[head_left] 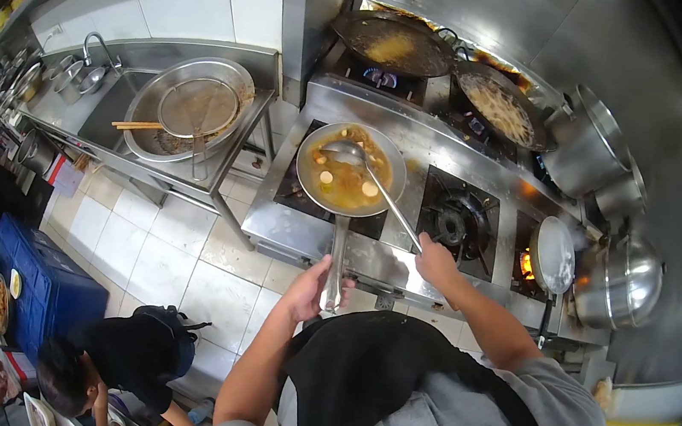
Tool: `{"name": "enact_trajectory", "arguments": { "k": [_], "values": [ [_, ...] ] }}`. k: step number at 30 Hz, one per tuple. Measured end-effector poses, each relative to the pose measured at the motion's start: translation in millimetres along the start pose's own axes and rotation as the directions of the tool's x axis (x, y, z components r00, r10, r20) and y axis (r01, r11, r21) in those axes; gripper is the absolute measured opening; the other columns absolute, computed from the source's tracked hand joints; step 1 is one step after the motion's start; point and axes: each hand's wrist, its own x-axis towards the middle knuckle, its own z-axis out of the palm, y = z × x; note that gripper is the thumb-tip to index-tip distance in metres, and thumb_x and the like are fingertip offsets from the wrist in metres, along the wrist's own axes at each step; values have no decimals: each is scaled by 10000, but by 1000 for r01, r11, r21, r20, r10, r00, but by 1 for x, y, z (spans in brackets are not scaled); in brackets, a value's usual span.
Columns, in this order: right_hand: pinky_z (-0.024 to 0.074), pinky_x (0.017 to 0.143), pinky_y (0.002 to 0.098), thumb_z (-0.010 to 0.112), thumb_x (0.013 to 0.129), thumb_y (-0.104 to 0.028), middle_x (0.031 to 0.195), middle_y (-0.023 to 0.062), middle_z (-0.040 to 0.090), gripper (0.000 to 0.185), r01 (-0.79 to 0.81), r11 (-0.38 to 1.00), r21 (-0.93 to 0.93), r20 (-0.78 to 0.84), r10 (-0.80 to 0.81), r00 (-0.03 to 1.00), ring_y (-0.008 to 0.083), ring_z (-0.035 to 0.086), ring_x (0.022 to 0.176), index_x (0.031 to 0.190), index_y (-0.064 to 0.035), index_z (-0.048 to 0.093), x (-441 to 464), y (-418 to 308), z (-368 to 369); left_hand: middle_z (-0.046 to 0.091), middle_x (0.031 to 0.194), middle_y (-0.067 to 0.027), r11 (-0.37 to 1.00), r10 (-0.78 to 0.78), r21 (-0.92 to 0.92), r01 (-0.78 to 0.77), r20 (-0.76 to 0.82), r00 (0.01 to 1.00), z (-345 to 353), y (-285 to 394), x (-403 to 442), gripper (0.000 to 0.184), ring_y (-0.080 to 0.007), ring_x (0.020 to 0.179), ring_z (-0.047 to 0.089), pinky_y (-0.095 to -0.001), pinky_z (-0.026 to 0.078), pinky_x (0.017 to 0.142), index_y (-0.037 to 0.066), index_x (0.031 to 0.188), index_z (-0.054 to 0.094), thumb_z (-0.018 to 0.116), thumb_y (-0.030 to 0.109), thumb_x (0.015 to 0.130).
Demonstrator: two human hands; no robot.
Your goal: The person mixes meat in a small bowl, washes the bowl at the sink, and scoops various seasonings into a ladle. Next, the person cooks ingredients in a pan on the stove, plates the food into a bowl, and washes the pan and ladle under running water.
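Note:
In the head view, a frying pan (310, 184) with yellowish broth and pale round pieces sits on a front-left burner. My left hand (310, 291) is wrapped from below around its metal handle (336, 270), with fingertips showing on the far side. My right hand (436, 262) grips the end of a long ladle (393, 206). The ladle's bowl (343, 152) lies in the broth near the pan's far side.
Unlit burner (454, 220) lies right of the pan. A second pan (553, 254) stands beside flames. Two dark woks (424, 60) (508, 105) hold food behind. Left are a large metal basin (138, 97) with a strainer (198, 107), a blue cooler (48, 277) and a bending person (132, 361).

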Motion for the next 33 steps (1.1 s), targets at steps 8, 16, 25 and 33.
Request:
{"name": "enact_trajectory", "arguments": {
  "k": [8,16,25,33],
  "values": [
    [498,795,562,598,809,-113,863,316,640,300,-58,998,-1,-3,58,998,490,632,854,1057,-7,468,18,7,-37,648,1058,-194,881,213,469,59,-505,837,-140,-60,-27,380,-267,821,657,-396,572,691,-1,1207,527,537,291,966],
    [497,505,416,580,800,-61,723,197,596,173,-116,872,475,241,-2,970,297,631,561,934,26,515,26,-4,-40,661,965,-156,903,164,403,147,-640,750,-187,-106,-50,344,-257,757,652,-377,552,606,-3,1113,568,605,278,917],
    [445,453,357,594,751,-45,665,109,540,142,-39,852,522,245,-106,964,211,557,488,862,3,519,-41,7,-55,660,1001,-182,802,172,545,244,-602,780,-197,-105,-23,409,-263,767,658,-376,559,594,-26,1156,554,600,302,916],
    [465,772,511,588,802,-126,891,286,629,275,-104,979,176,239,60,969,470,611,884,1041,-6,524,-111,-3,-84,668,965,-142,834,274,552,12,-433,859,-154,-87,11,389,-213,716,640,-340,547,604,-14,1161,565,575,312,950]
  ]
}}
